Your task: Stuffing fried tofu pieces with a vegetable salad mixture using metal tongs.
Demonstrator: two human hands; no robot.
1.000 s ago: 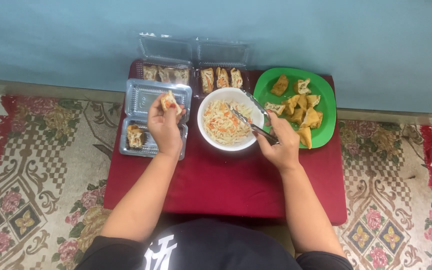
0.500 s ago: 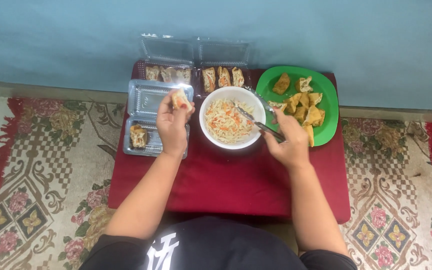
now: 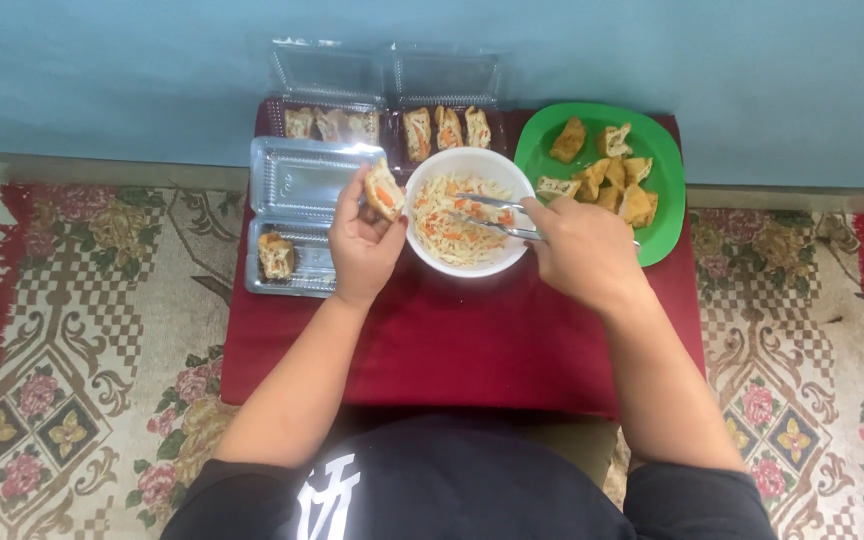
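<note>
Stuffing step: left hand (image 3: 360, 238) pinches a fried tofu pocket (image 3: 384, 189) at the bowl's left rim; right hand (image 3: 582, 250) is clamped on metal tongs (image 3: 492, 215).
Keep pocket opening facing the white bowl (image 3: 422, 255), take small pinches of shredded vegetable filling (image 3: 447, 215), transfer low over the rim; clear tray (image 3: 302, 180) sits just left.
</note>
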